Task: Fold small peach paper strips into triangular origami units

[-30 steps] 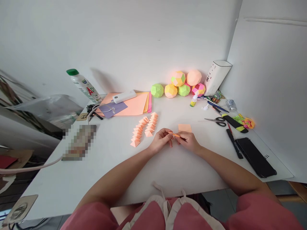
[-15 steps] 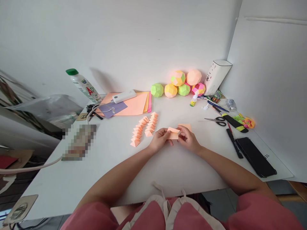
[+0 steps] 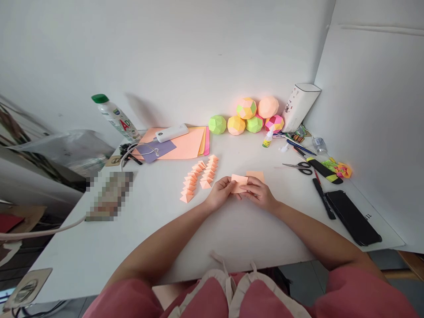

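Between my hands is a small piece of orange paper (image 3: 239, 183), held a little above the white table. My left hand (image 3: 220, 193) pinches its left side, thumb on top. On the right side, the fingers of my right hand (image 3: 260, 193) are closed over the paper's edge. Another orange paper square (image 3: 256, 176) lies flat just behind my right hand. To the left of my hands stand two rows of folded orange paper pieces (image 3: 189, 182), one nearer (image 3: 209, 172) to my left hand.
Finished-looking paper balls (image 3: 217, 125) are lined up along the wall, with a glue bottle (image 3: 266, 139) in front. Scissors (image 3: 300, 166), a utility knife (image 3: 324, 170) and a black phone (image 3: 353, 217) lie at right. Coloured sheets (image 3: 188, 143), a power bank (image 3: 172, 132) and a white bottle (image 3: 115, 118) stand back left.
The paper's raised upper flap now looks flat, its face turned toward me. My right fingers have moved left onto the paper. My left hand has stayed put.
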{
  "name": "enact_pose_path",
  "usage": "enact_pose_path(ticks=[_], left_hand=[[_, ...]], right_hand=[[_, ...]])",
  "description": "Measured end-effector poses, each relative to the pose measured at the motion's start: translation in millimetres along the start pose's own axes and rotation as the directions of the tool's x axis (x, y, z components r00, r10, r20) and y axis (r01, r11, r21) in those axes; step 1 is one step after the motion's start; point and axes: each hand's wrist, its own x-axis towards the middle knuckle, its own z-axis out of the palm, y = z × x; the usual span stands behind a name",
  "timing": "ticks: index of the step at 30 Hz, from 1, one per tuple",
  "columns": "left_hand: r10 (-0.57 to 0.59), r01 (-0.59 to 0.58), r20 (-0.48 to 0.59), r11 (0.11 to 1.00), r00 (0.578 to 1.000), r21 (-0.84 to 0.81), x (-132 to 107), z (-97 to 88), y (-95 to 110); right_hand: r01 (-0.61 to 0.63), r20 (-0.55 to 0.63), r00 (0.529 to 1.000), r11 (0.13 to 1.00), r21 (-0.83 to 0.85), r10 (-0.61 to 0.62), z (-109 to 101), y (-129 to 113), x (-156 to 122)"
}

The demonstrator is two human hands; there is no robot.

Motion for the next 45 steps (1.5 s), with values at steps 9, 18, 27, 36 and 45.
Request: enact_pose_path(ticks=[9, 18, 27, 36, 45], left_hand=[[-0.055, 0.052, 0.032, 0.994, 0.998, 0.094, -1.8, 1.0, 2.0], [-0.077, 0.068, 0.037, 0.977, 0.996, 0.2, -6.0, -0.3, 3.3], [-0.037, 0.013, 0.121, 0.982, 0.992, 0.187, -1.1, -1.9, -5.2], [-0.024, 0.002, 0.121, 0.983, 0.992, 0.183, -0.8, -2.9, -6.3], [-0.018, -0.003, 0.135, 0.988, 0.991, 0.154, -0.3, -2.5, -7.0]], right_hand=[[-0.07, -0.051, 0.996, 0.997, 0.021, 0.071, -1.0, -3.8, 1.9], [-0.345, -0.072, 0.929, 0.92, 0.185, 0.362, -2.1, -13.9, 6.6], [-0.37, -0.035, 0.921, 0.9, 0.228, 0.388, -3.8, -17.9, 8.6], [-0.29, -0.054, 0.951, 0.939, 0.182, 0.305, -4.5, -19.1, 10.6], [-0.411, -0.021, 0.901, 0.868, 0.278, 0.434, -4.0, -21.7, 8.9]])
